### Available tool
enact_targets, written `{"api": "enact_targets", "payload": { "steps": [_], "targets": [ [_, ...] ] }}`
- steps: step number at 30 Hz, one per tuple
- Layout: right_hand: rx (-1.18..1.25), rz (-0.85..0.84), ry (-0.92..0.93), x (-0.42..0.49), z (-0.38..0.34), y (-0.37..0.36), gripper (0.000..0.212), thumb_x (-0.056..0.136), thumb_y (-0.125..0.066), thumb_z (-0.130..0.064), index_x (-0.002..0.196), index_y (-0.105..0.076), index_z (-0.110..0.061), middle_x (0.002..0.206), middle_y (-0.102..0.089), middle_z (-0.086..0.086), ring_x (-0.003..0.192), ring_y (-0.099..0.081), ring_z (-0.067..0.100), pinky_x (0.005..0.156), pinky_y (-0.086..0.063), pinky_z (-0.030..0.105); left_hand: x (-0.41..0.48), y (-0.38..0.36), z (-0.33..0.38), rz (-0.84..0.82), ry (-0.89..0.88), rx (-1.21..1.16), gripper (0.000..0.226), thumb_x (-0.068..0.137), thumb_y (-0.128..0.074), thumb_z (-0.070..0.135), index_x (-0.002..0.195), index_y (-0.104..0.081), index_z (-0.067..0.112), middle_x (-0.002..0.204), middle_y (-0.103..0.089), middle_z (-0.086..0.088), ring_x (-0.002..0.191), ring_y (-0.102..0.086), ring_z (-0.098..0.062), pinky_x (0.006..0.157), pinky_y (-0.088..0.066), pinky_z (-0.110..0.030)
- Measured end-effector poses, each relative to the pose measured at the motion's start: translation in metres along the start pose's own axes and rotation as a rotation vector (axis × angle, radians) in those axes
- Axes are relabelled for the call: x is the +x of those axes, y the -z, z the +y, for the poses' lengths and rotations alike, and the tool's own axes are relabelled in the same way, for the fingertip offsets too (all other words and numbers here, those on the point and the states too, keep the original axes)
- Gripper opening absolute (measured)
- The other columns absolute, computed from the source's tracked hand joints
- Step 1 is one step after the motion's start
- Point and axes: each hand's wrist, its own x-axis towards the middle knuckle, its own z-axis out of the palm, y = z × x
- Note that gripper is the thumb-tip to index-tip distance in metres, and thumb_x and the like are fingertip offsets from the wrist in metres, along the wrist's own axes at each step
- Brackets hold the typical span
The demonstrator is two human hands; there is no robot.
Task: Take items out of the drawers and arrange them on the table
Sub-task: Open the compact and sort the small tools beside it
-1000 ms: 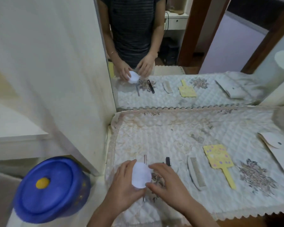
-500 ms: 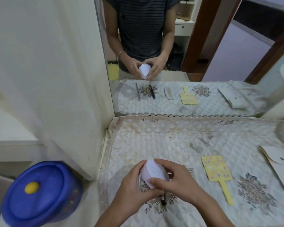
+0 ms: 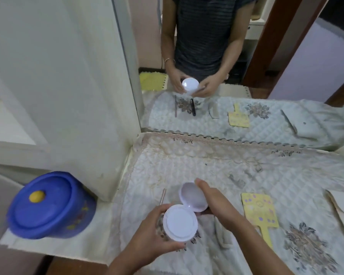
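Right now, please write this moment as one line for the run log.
left hand: grips white case base | right hand: holds lid open | yellow paddle: on cloth

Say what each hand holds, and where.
The round white plastic hinged case, open: left hand grips the base's rim; right hand holds the raised lid by its edge.

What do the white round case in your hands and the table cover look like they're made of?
White case: probably hard plastic; smooth, slightly glossy, with a molded rim and hinged lid. Table cover: quilted fabric, matte, with stitched diamond padding and a lace-like edge.
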Motion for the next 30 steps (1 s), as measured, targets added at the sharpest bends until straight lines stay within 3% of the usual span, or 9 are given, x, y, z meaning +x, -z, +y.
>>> {"api": "enact_targets", "payload": {
  "steps": [5,8,10,14,17,20,22,26,30],
  "targets": [
    [-0.118,-0.026,0.031,0.023,0.006,-0.022,0.078,0.08,-0.034,-0.071,0.086,-0.062,0.002,0.09,-0.063,0.019,0.082,-0.061,0.029,0.074,-0.039,0.035,-0.003,-0.012,-0.028,0.133,-0.173,0.349,0.072,0.055,-0.073,0.063,0.116,-0.038,0.049,0.12,-0.041,0.045,0.108,-0.039,0.02,0.091,-0.025,0.003],
    [-0.159,-0.029,0.118,0.03,0.0,-0.036,0.092,0.074,-0.032,-0.078,0.093,-0.06,0.008,0.096,-0.064,0.022,0.087,-0.061,0.033,0.082,-0.045,0.044,0.003,-0.015,-0.047,0.223,-0.17,0.469,0.074,0.055,-0.074,0.053,0.118,-0.042,0.032,0.112,-0.059,0.019,0.102,-0.046,0.0,0.092,-0.025,-0.003],
    [-0.184,0.01,0.158,0.034,-0.002,-0.042,0.079,0.087,-0.035,-0.061,0.103,-0.056,0.013,0.108,-0.06,0.03,0.1,-0.058,0.04,0.092,-0.043,0.05,0.007,-0.016,-0.058,0.226,-0.12,0.496,0.078,0.053,-0.074,0.053,0.118,-0.047,0.02,0.108,-0.066,0.003,0.102,-0.049,-0.008,0.092,-0.031,-0.013],
    [-0.22,0.027,0.152,0.045,0.002,-0.043,0.06,0.095,-0.033,-0.044,0.1,-0.056,0.011,0.095,-0.055,0.029,0.081,-0.051,0.03,0.071,-0.036,0.035,0.013,-0.017,-0.064,0.255,-0.016,0.422,0.082,0.058,-0.074,0.05,0.129,-0.043,0.022,0.115,-0.043,0.019,0.114,-0.04,-0.007,0.092,-0.028,-0.015],
    [-0.206,0.064,0.152,0.045,0.003,-0.043,0.05,0.096,-0.034,-0.04,0.085,-0.055,0.004,0.083,-0.049,0.011,0.077,-0.046,0.022,0.066,-0.037,0.032,0.012,-0.014,-0.062,0.275,-0.05,0.372,0.081,0.059,-0.066,0.056,0.129,-0.036,0.03,0.117,-0.037,0.023,0.114,-0.031,0.003,0.093,-0.028,-0.017],
    [-0.094,0.027,0.142,0.051,-0.003,-0.05,0.046,0.097,-0.035,-0.038,0.095,-0.055,0.002,0.09,-0.053,0.008,0.087,-0.057,0.03,0.085,-0.05,0.047,0.013,0.003,-0.061,0.326,-0.029,0.313,0.082,0.057,-0.066,0.057,0.129,-0.037,0.03,0.119,-0.039,0.021,0.112,-0.028,0.006,0.093,-0.027,-0.015],
    [-0.094,0.015,0.148,0.057,-0.01,-0.063,0.036,0.097,-0.037,-0.035,0.097,-0.057,-0.005,0.093,-0.058,0.007,0.092,-0.06,0.026,0.089,-0.05,0.045,0.012,0.018,-0.064,0.373,-0.001,0.297,0.083,0.054,-0.071,0.057,0.126,-0.042,0.027,0.117,-0.042,0.02,0.11,-0.033,0.0,0.089,-0.024,-0.006],
    [-0.406,0.117,0.187,0.065,-0.002,-0.082,0.012,0.09,-0.048,-0.015,0.097,-0.057,-0.01,0.081,-0.059,0.005,0.076,-0.056,0.021,0.062,-0.04,0.029,0.005,0.044,-0.08,0.456,0.075,0.274,0.087,0.046,-0.064,0.06,0.123,-0.046,0.023,0.119,-0.045,0.014,0.11,-0.035,0.001,0.093,-0.027,-0.014],
    [-0.617,0.073,0.135,0.055,0.026,-0.095,0.008,0.086,-0.053,-0.018,0.085,-0.048,-0.012,0.066,-0.052,-0.002,0.071,-0.053,0.021,0.068,-0.043,0.032,-0.006,0.05,-0.098,0.422,0.089,0.311,0.085,0.046,-0.068,0.055,0.123,-0.042,0.032,0.125,-0.046,0.013,0.116,-0.039,-0.006,0.095,-0.033,-0.021]
  ]
}}
